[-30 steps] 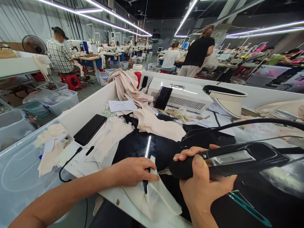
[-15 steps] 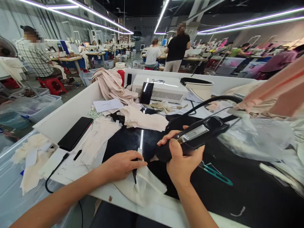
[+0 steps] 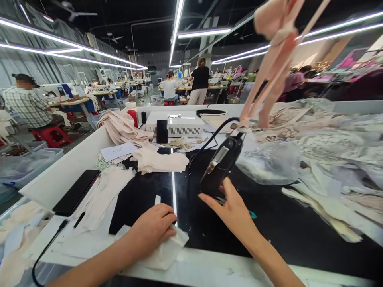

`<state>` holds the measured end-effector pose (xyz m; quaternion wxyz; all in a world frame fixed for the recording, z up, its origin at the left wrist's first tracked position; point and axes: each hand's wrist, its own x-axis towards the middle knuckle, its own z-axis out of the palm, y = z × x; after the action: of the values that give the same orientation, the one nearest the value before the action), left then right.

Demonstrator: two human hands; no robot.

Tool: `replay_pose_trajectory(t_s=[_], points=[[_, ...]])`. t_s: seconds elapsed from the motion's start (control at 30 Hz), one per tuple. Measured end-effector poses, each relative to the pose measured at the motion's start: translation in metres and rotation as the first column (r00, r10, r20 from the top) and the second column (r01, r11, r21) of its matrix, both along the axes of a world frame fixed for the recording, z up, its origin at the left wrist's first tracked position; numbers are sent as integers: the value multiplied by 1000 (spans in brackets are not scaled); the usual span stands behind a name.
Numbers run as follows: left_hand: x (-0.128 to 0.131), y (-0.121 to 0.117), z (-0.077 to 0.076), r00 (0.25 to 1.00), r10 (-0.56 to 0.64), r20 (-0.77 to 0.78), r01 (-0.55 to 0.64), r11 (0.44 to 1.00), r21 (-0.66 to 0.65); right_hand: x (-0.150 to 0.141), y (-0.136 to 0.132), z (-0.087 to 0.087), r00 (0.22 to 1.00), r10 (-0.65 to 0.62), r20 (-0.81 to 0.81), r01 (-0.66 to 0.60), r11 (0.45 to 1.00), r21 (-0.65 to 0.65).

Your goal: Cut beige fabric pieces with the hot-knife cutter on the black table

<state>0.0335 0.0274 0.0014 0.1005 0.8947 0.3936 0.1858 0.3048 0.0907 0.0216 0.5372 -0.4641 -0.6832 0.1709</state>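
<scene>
My left hand (image 3: 154,227) is curled over a cream fabric piece (image 3: 163,253) at the table's front edge, its fingers closed on the cloth. To the right, my right hand (image 3: 231,205) has its thumb and forefinger spread at the lower end of a black corded hand tool (image 3: 220,163) with a silver plate on its side. Some of its other fingers are hidden. The tool tilts nearly upright, its top by the pink fabric strips (image 3: 269,79) that hang from above. Part of a teal tool (image 3: 253,215) shows behind my right wrist.
A black phone (image 3: 76,193) and cream scraps (image 3: 104,195) lie left on the black mat (image 3: 143,191). More cut pieces (image 3: 163,160) lie ahead, before a white vented box (image 3: 179,123). Plastic bags (image 3: 269,163) and fabric fill the right side. Co-workers are beyond the table.
My right hand has loosened its grip on the black tool, which has swung from slanting to nearly upright. My left hand stays on the cream fabric. The view has turned right.
</scene>
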Motion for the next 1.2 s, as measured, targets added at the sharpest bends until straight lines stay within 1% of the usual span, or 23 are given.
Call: replay_pose_trajectory(t_s=[0.07,0.13,0.17,0.2,0.27,0.33,0.4,0.43,0.53,0.6,0.67,0.7,0.77,0.8,0.83,0.9,0.93,0.97,1.0,1.07,1.13,1.2], points=[[4,1,-4,1000,22,14,-21,1000,-13,37,3,-16,979,-67,193,45,992,120],[6,3,-7,999,12,34,-13,1000,17,75,5,-31,915,-140,379,69,979,193],[7,4,-9,1000,1,25,-2,999,49,92,5,-39,873,-190,449,100,971,217],[9,5,-11,1000,-4,5,4,996,92,106,6,-45,826,-228,516,137,968,209],[11,8,-15,998,-9,-55,19,982,187,126,5,-55,743,-254,620,154,965,211],[13,12,-21,993,-13,-117,47,955,292,133,4,-62,696,-266,667,153,963,224],[14,16,-29,987,-8,-160,69,923,379,131,3,-65,682,-267,680,142,962,235],[14,18,-34,985,3,-173,67,913,402,129,2,-65,683,-264,681,136,962,237],[12,22,-46,978,58,-202,31,911,412,120,3,-67,693,-251,675,118,964,238],[10,23,-49,967,97,-236,1,923,384,115,3,-67,707,-237,667,106,967,231],[8,23,-46,951,135,-277,-39,944,326,112,2,-66,725,-217,654,94,971,218],[7,22,-42,946,146,-291,-64,959,275,110,1,-66,735,-208,645,92,974,209],[5,20,-30,948,156,-279,-128,985,116,107,-2,-63,758,-196,622,99,977,187],[5,18,-22,956,159,-246,-162,987,5,106,-4,-61,769,-192,609,107,979,174],[5,16,-14,966,173,-192,-196,974,-113,105,-6,-59,780,-189,597,114,980,161],[6,10,1,974,223,-44,-225,913,-340,104,-12,-55,795,-188,577,129,981,143],[7,6,8,967,253,38,-212,877,-432,104,-16,-53,805,-186,564,139,982,126],[8,3,12,954,275,118,-183,848,-497,105,-20,-51,822,-177,541,151,984,92],[8,0,16,939,289,188,-145,826,-545,105,-25,-48,846,-164,507,166,985,42],[10,-5,19,908,297,295,-68,799,-597,103,-38,-43,902,-136,409,187,979,-86],[11,-9,20,885,302,354,-8,771,-637,95,-54,-37,942,-128,310,194,962,-193],[12,-13,20,864,316,392,37,737,-675,81,-71,-31,964,-128,235,189,947,-258]])
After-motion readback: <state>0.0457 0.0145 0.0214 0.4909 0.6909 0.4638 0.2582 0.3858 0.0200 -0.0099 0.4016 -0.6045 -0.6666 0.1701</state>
